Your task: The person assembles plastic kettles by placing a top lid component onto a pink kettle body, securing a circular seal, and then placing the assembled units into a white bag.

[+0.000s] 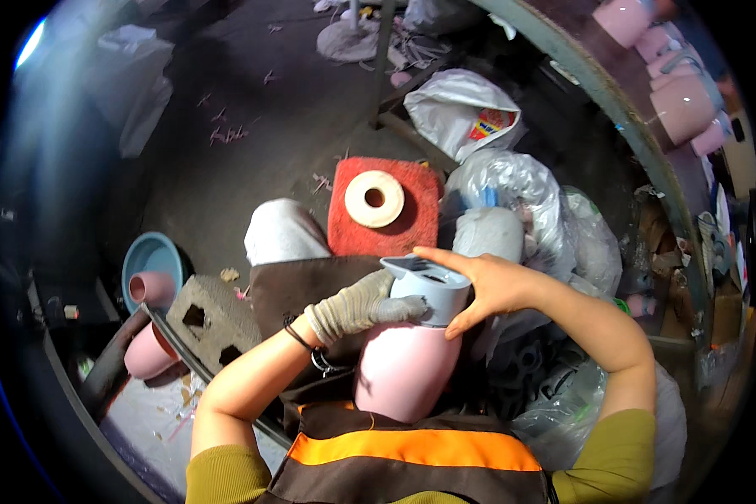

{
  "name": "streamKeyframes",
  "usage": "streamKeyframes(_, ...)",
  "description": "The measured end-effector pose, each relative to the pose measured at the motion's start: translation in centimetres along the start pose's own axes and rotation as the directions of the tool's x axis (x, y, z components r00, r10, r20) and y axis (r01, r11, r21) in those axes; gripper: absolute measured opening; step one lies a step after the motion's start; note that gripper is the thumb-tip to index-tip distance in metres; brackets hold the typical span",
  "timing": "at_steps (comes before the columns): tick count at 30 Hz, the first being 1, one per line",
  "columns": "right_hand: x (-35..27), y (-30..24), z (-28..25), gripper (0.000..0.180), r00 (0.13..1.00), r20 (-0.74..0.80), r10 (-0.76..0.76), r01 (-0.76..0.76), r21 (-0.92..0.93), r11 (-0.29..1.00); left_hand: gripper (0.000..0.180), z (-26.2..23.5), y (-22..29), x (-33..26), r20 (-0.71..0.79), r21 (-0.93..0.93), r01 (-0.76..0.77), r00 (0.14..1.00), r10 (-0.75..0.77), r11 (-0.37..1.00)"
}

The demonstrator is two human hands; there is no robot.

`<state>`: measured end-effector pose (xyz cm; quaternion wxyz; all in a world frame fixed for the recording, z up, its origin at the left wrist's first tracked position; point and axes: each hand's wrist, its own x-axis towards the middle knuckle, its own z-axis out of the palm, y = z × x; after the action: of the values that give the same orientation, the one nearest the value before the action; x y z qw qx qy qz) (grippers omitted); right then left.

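Note:
A pink jug body [407, 371] rests upright against my lap, its lower end near my apron. On its top sits a light blue-grey plastic spout collar [445, 301], with a pointed lip toward the left and an opening on top. My left hand [359, 309], in a pale knitted glove, grips the collar from the left, thumb across its front. My bare right hand [502, 287] curls round it from the right, with one finger over the upper rim and the thumb low near the joint with the pink body. Whether the collar is fully seated cannot be seen.
Ahead stands a red padded stool [340, 227] with a cream tape roll [362, 186]. Plastic bags [521, 181] crowd the right. At left are a blue basin [126, 273], pink vessels [149, 357] and a concrete block [218, 315]. Pink jugs [682, 107] line the upper-right table.

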<state>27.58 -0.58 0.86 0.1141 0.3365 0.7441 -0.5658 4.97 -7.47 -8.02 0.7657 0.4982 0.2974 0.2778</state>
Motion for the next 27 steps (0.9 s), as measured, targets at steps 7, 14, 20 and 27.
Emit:
streamKeyframes(7, -0.2, -0.5, -0.7, 0.114, 1.0, -0.015, 0.019, -0.02, -0.055, 0.998, 0.064, 0.0, 2.8, 0.0, 0.057, -0.195, 0.098, 0.994, -0.089, 0.976)
streamKeyframes(14, -2.2, -0.8, -0.4, 0.114, 0.991, -0.137, 0.001, -0.018, -0.119, 0.993, 0.044, -4.7, 3.5, 3.0, -0.271, 0.052, -0.124, 0.953, 0.133, 0.991)
streamKeyframes(20, -4.6, -1.5, 0.6, 0.113, 0.973, -0.21, 0.097, -0.13, -0.154, 0.979, 0.056, -6.1, 2.5, 7.4, -0.192, 0.98, 0.19, 0.831, 0.522, 0.059)
streamKeyframes(27, -6.3, -0.1, 1.2, 0.116, 0.959, -0.282, -0.011, -0.011, -0.074, 0.997, 0.084, -7.4, -1.0, 8.8, -0.364, 0.92, 0.393, 0.86, 0.357, -0.009)
